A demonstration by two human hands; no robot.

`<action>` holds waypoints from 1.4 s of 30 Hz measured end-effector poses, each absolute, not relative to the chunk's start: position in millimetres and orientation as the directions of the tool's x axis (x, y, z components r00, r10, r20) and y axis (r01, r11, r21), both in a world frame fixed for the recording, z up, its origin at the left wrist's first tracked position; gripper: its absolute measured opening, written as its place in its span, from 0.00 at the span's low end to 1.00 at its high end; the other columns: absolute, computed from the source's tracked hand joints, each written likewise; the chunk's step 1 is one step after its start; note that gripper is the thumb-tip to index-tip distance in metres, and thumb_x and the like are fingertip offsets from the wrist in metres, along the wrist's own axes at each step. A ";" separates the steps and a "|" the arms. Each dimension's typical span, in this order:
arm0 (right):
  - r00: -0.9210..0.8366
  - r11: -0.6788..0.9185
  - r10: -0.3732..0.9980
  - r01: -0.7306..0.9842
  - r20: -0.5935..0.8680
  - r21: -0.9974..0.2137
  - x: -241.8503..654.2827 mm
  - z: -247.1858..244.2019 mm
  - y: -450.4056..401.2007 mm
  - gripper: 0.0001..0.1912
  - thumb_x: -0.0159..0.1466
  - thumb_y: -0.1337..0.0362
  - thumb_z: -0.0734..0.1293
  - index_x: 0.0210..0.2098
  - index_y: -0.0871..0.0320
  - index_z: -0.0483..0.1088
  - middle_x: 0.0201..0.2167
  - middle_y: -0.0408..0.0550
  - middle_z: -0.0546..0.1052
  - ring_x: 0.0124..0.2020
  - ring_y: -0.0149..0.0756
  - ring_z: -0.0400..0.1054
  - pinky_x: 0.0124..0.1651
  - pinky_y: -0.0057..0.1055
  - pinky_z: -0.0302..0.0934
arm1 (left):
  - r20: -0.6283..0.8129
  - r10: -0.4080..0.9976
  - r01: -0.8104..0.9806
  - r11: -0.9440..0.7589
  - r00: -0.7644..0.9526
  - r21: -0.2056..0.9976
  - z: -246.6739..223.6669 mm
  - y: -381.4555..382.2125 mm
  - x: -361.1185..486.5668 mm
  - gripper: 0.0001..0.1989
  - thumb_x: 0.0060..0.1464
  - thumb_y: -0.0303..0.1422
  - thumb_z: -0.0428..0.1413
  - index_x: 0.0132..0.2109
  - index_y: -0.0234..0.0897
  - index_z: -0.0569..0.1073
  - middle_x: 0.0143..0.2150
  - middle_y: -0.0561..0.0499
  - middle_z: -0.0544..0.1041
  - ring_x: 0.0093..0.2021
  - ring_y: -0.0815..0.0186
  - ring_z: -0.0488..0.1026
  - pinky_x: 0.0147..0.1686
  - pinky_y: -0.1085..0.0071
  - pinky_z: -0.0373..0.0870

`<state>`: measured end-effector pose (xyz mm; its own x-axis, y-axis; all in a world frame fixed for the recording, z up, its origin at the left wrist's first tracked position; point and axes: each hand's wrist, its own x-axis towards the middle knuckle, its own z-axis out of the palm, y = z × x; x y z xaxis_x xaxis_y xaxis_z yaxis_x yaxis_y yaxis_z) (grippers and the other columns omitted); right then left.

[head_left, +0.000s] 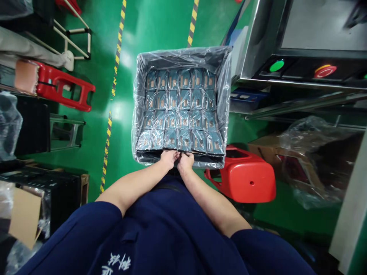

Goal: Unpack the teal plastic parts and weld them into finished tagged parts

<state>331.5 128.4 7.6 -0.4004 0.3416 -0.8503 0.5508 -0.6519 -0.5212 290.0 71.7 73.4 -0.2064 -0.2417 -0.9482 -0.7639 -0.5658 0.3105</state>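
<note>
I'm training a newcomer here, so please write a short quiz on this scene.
1. How many rows of dark teal packs lie in the bin?
2. True or false: on the steel machine panel, the green button sits left of the red button.
3. Where are the left hand and right hand? A: on the red stool. B: at the bin's near edge. C: on the green button.

Key: 1. Four. 2. True. 3. B.
</note>
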 end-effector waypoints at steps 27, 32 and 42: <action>-0.360 -0.719 0.113 0.613 -0.926 -0.327 314.1 19.3 148.5 0.09 0.50 0.75 0.69 0.24 0.56 0.65 0.16 0.37 0.69 0.22 0.33 0.69 0.27 0.30 0.69 | -0.962 -0.205 -0.822 -0.507 -0.179 0.261 88.9 70.8 279.8 0.08 0.50 0.17 0.54 0.26 0.29 0.70 0.20 0.48 0.72 0.20 0.70 0.72 0.20 0.79 0.64; -0.405 -0.692 0.147 0.609 -0.903 -0.386 320.2 41.1 148.0 0.10 0.47 0.76 0.68 0.20 0.57 0.64 0.15 0.38 0.70 0.19 0.30 0.64 0.24 0.27 0.65 | -0.956 -0.171 -0.815 -0.501 -0.237 0.291 108.3 70.0 279.8 0.07 0.51 0.20 0.53 0.27 0.29 0.72 0.21 0.46 0.74 0.22 0.68 0.74 0.22 0.76 0.67; -0.343 -0.673 0.231 0.620 -0.910 -0.405 300.8 45.5 143.6 0.09 0.54 0.69 0.65 0.20 0.55 0.62 0.11 0.37 0.66 0.13 0.29 0.58 0.16 0.26 0.53 | -0.949 -0.218 -0.800 -0.512 -0.229 0.311 118.4 72.6 263.8 0.06 0.52 0.20 0.55 0.28 0.29 0.71 0.21 0.49 0.73 0.20 0.72 0.72 0.20 0.79 0.63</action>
<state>300.8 143.6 45.5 -0.3430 0.2315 -0.9103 0.6197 -0.6725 -0.4045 263.8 72.6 118.4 -0.2292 -0.2181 -0.9486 -0.8004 -0.5123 0.3112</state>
